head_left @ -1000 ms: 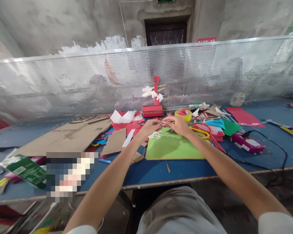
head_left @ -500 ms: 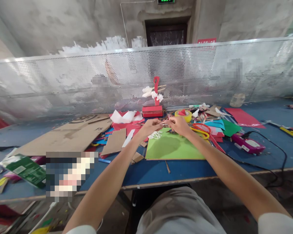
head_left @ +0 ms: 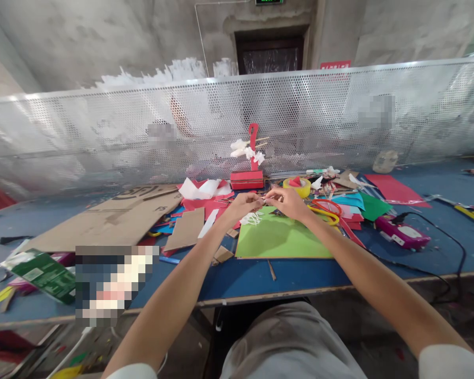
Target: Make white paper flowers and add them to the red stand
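My left hand point(head_left: 245, 205) and my right hand point(head_left: 286, 202) meet fingertip to fingertip over the far edge of a lime-green sheet point(head_left: 284, 237). The fingers of both are pinched together; a tiny pale piece seems to be between them, too small to name. Just below my left hand, a little pile of thin white strips point(head_left: 252, 217) lies on the green sheet. Behind the hands stands a red cardboard block point(head_left: 247, 180) with an upright red strip point(head_left: 253, 137), looped at the top. White tufts on thin sticks point(head_left: 243, 147) are attached to that strip.
Flat cardboard point(head_left: 110, 216) covers the table's left part. A yellow tape roll point(head_left: 306, 188), yellow-handled scissors point(head_left: 326, 215) and coloured paper lie right of my hands. Further right is a purple device point(head_left: 402, 232) with a black cord. A perforated metal screen point(head_left: 319, 121) closes off the back.
My fingertips have drawn slightly closer together, and less of the small pale piece shows between them. The things on the table stay where they were.
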The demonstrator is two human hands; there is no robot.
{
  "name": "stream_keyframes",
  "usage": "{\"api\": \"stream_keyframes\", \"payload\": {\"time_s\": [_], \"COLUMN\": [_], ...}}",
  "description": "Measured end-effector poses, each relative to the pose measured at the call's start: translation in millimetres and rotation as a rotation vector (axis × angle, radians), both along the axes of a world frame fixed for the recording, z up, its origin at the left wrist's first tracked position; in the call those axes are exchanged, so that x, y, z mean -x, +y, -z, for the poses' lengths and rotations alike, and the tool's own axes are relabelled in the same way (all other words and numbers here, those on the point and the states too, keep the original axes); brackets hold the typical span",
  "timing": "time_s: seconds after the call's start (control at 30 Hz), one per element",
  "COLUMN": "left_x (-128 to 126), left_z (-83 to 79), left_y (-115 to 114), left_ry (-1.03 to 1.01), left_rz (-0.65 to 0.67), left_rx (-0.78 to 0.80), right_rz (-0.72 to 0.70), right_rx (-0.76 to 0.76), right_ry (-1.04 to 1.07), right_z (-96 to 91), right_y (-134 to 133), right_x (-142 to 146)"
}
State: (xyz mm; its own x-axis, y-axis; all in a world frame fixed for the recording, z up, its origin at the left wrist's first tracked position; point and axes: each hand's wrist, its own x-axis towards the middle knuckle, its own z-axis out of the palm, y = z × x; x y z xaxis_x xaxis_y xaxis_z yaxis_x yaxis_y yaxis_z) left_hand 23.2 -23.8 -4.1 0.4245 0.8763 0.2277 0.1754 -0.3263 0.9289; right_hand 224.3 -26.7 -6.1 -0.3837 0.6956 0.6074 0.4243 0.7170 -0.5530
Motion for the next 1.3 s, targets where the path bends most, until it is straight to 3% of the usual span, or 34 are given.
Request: {"api": "stream_keyframes", "payload": {"time_s": [0.37, 0.6, 1.0, 1.3], "left_x": [-0.5, 0.4, -0.7, 1.1], "left_z": [-2.0, -1.4, 3.7, 2.8], "left_y": [-1.6, 0.2, 3.4, 4.2], "left_ry": [0.088, 0.105, 0.099, 0.167], "left_rz": [-0.030, -0.032, -0.035, -0.051], "left_rx": [-0.052, -0.035, -0.041, -0.092], "right_rz": [0.065, -0.087, 0.059, -0.002], "right_rx": [-0.074, 0.005, -0.169, -0.108], "right_ry": [-0.149, -0.100, -0.241, -0.173], "right_z": [0.8, 1.2, -0.3, 1.2], "right_y": [1.1, -0.8, -5.8, 1.5], "right_x": [-2.6, -0.6, 3.0, -1.1]}}
